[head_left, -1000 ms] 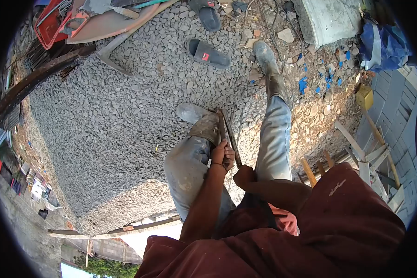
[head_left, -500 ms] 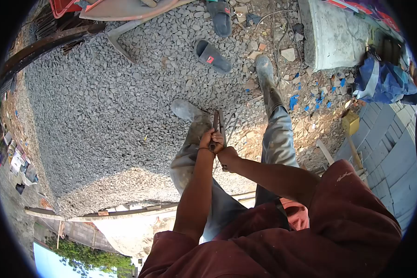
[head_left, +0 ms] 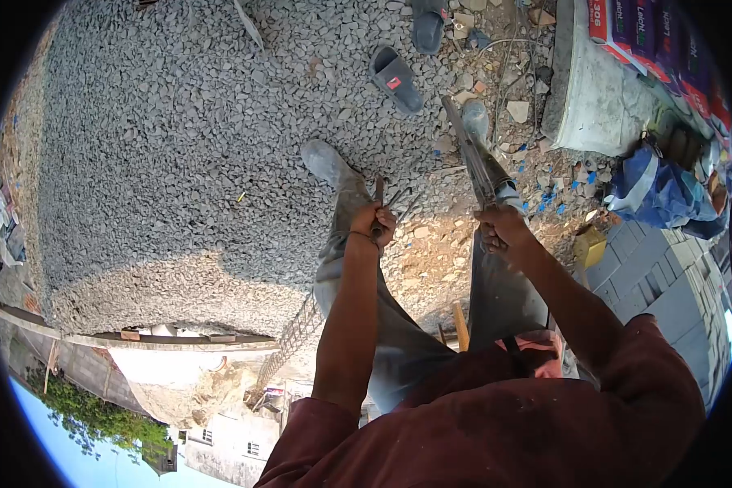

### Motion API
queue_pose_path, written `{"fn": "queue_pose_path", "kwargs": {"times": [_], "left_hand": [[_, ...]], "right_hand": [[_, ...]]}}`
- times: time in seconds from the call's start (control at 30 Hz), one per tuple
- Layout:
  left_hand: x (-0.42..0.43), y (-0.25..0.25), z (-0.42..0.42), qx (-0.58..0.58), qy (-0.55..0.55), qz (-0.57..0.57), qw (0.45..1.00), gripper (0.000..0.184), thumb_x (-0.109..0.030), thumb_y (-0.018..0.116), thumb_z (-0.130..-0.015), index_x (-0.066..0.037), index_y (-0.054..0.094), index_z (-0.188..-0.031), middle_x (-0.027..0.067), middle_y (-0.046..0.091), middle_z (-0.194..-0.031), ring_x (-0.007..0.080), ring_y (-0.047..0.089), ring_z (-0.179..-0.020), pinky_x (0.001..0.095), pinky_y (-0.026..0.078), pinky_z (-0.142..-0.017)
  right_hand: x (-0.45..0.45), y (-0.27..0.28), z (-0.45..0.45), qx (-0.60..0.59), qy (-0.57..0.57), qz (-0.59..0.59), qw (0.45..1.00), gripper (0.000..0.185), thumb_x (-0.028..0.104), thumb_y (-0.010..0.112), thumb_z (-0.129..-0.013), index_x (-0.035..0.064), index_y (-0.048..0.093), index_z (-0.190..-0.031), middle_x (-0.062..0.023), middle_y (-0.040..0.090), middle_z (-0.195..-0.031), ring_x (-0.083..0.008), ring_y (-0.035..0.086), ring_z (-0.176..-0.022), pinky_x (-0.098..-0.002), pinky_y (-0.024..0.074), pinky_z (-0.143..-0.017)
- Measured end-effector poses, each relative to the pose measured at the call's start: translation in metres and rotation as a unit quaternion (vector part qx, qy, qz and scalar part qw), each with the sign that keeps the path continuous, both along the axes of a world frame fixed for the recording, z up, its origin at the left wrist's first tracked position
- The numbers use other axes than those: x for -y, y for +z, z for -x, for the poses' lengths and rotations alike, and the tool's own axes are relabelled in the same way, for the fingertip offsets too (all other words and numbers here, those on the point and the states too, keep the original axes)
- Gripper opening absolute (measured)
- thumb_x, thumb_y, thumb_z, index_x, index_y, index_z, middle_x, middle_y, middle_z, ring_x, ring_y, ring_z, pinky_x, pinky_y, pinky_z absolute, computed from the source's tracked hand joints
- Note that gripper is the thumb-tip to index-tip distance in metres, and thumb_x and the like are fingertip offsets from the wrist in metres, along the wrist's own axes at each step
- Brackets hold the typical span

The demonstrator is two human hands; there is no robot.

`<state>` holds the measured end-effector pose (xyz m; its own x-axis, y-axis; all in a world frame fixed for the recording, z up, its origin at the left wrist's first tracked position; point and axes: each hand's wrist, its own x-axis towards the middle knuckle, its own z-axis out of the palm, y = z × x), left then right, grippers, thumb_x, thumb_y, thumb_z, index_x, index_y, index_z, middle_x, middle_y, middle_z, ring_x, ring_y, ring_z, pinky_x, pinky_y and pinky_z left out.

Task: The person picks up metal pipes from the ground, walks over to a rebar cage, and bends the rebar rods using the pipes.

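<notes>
My left hand (head_left: 372,223) is closed around a short brown bar (head_left: 379,189) that sticks up above the knuckles. Thin dark rods (head_left: 400,195) show beside its fingers; whether they are in the grip I cannot tell. Out to the right, my right hand (head_left: 502,228) wraps round the near end of a long metal tool (head_left: 473,154). This tool slants up and left across the right boot and is smeared by motion, so its exact kind is unclear. Each hand is over a leg, with a gap between them.
Grey gravel (head_left: 179,130) spreads ahead and left. Two dark sandals, one a slide (head_left: 396,80), lie beyond my boots. Broken tile and rubble (head_left: 518,112) cover the ground at right, near a pale slab (head_left: 598,106), a blue bag (head_left: 667,187) and a yellow block (head_left: 590,246).
My hands, together half a second ago, are now apart. The right hand has moved right and up with the long metal tool. The left hand keeps its bar. The view has shifted.
</notes>
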<state>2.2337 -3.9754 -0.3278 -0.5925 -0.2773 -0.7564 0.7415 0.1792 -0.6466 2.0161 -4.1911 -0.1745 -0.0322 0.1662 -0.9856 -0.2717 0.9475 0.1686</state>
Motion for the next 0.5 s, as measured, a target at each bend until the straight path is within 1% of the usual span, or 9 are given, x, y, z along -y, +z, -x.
{"fn": "queue_pose_path", "kwargs": {"times": [0.1, 0.17, 0.23, 0.27, 0.33, 0.37, 0.4, 0.47, 0.5], "left_hand": [[0.004, -0.004, -0.018, -0.027, 0.013, -0.005, 1.000, 0.035, -0.022, 0.046, -0.101, -0.008, 0.046, -0.069, 0.0000, 0.047, -0.060, 0.0112, 0.049, -0.051, 0.0244, 0.050, -0.047], [0.000, -0.006, -0.030, -0.035, 0.004, -0.020, 0.999, 0.034, -0.020, 0.046, -0.100, -0.008, 0.046, -0.068, 0.0002, 0.047, -0.060, 0.0117, 0.049, -0.050, 0.0243, 0.050, -0.047], [-0.003, -0.016, -0.040, -0.055, -0.013, 0.019, 0.998, 0.032, -0.017, 0.047, -0.098, -0.007, 0.045, -0.068, 0.0011, 0.047, -0.060, 0.0125, 0.050, -0.051, 0.0250, 0.052, -0.048], [0.000, -0.016, -0.046, -0.058, -0.019, 0.027, 0.998, 0.032, -0.017, 0.047, -0.098, -0.007, 0.045, -0.068, 0.0011, 0.047, -0.060, 0.0125, 0.050, -0.051, 0.0250, 0.052, -0.048], [0.001, -0.004, -0.056, -0.071, 0.016, -0.001, 0.997, 0.029, -0.016, 0.048, -0.098, -0.005, 0.046, -0.071, 0.0012, 0.046, -0.061, 0.0125, 0.049, -0.050, 0.0244, 0.052, -0.048], [0.005, 0.011, -0.063, -0.100, 0.073, -0.025, 0.992, 0.024, -0.014, 0.048, -0.097, -0.003, 0.048, -0.075, 0.0009, 0.046, -0.062, 0.0131, 0.050, -0.050, 0.0240, 0.050, -0.046], [0.001, 0.013, -0.068, -0.102, 0.064, -0.023, 0.992, 0.024, -0.014, 0.048, -0.097, -0.003, 0.048, -0.075, 0.0009, 0.046, -0.062, 0.0131, 0.050, -0.050, 0.0240, 0.050, -0.046], [-0.005, 0.016, -0.069, -0.101, -0.075, 0.027, 0.992, 0.020, -0.011, 0.048, -0.096, -0.005, 0.050, -0.078, 0.0001, 0.047, -0.060, 0.0142, 0.050, -0.047, 0.0236, 0.049, -0.047], [-0.011, 0.013, -0.059, 0.045, -0.374, 0.195, 0.906, 0.020, -0.017, 0.050, -0.098, -0.007, 0.054, -0.081, -0.0003, 0.048, -0.057, 0.0134, 0.052, -0.047, 0.0247, 0.049, -0.046]], "right_hand": [[0.032, -0.017, 0.019, -0.017, -0.120, 0.027, 0.992, 0.032, 0.016, 0.060, -0.092, 0.0166, 0.037, -0.069, 0.0034, 0.034, -0.057, -0.0106, 0.031, -0.046, -0.0302, 0.0274, -0.045], [0.022, -0.009, 0.027, -0.045, -0.138, 0.076, 0.987, 0.032, 0.016, 0.060, -0.093, 0.0165, 0.037, -0.069, 0.0033, 0.034, -0.057, -0.0108, 0.031, -0.046, -0.0303, 0.0281, -0.046], [0.000, 0.000, 0.036, -0.089, -0.190, 0.131, 0.969, 0.032, 0.016, 0.059, -0.093, 0.0162, 0.038, -0.069, 0.0030, 0.035, -0.057, -0.0114, 0.033, -0.047, -0.0306, 0.0301, -0.046], [-0.015, 0.009, 0.038, -0.082, -0.212, 0.145, 0.963, 0.032, 0.016, 0.059, -0.094, 0.0158, 0.038, -0.069, 0.0022, 0.036, -0.057, -0.0122, 0.034, -0.047, -0.0314, 0.0321, -0.047], [-0.052, 0.023, 0.045, -0.084, -0.269, 0.147, 0.948, 0.032, 0.017, 0.058, -0.095, 0.0153, 0.039, -0.069, 0.0013, 0.037, -0.057, -0.0137, 0.036, -0.047, -0.0320, 0.0340, -0.048], [-0.068, 0.033, 0.043, -0.081, -0.275, 0.145, 0.947, 0.031, 0.017, 0.058, -0.094, 0.0150, 0.040, -0.070, 0.0008, 0.037, -0.057, -0.0144, 0.037, -0.048, -0.0325, 0.0347, -0.049], [-0.087, 0.042, 0.040, -0.079, -0.281, 0.142, 0.946, 0.030, 0.017, 0.058, -0.094, 0.0146, 0.040, -0.070, 0.0004, 0.038, -0.057, -0.0151, 0.038, -0.048, -0.0331, 0.0354, -0.050], [-0.126, 0.049, 0.041, -0.079, -0.281, 0.118, 0.949, 0.025, 0.018, 0.058, -0.092, 0.0135, 0.045, -0.071, 0.0000, 0.040, -0.058, -0.0157, 0.039, -0.048, -0.0340, 0.0361, -0.050], [-0.140, 0.057, 0.037, -0.088, -0.291, 0.086, 0.949, 0.023, 0.017, 0.058, -0.092, 0.0132, 0.046, -0.072, 0.0000, 0.040, -0.057, -0.0160, 0.039, -0.047, -0.0343, 0.0361, -0.049]]}}
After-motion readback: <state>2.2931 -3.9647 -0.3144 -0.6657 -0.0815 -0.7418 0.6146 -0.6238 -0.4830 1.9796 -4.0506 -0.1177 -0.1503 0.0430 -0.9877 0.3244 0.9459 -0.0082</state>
